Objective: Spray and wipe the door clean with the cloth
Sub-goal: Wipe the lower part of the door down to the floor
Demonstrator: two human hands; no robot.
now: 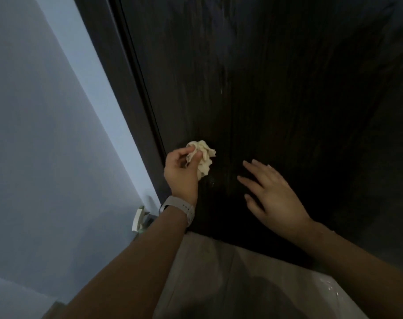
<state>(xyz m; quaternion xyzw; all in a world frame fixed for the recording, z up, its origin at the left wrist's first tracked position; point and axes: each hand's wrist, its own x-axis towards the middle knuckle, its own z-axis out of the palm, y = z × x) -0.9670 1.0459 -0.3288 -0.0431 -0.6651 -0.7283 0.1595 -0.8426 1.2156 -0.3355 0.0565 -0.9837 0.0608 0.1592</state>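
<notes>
Gripping the cloth, my left hand has its fingers and thumb curled round the bunched, cream-coloured wad, which sticks out past my fingertips toward the door. The wad is at the lower left part of the door, just right of the seam where the door meets its dark frame; whether it actually touches the wood I cannot tell. My left wrist wears a pale watch strap.

My right hand grips nothing: its fingers are straight and spread, pointing up and left, palm toward the door, to the right of the cloth and a little nearer to me. Whether the palm touches the door I cannot tell.

Faint pale streaks run down the dark wood, clearest in the upper middle, and a few small specks sit just below the cloth.

Left of the frame is a pale blue-grey wall. Low on it, near my left forearm, a small whitish fitting juts out; what it is I cannot make out. Below the door lies a light tiled floor, and a glossy white surface shows at the near right.
</notes>
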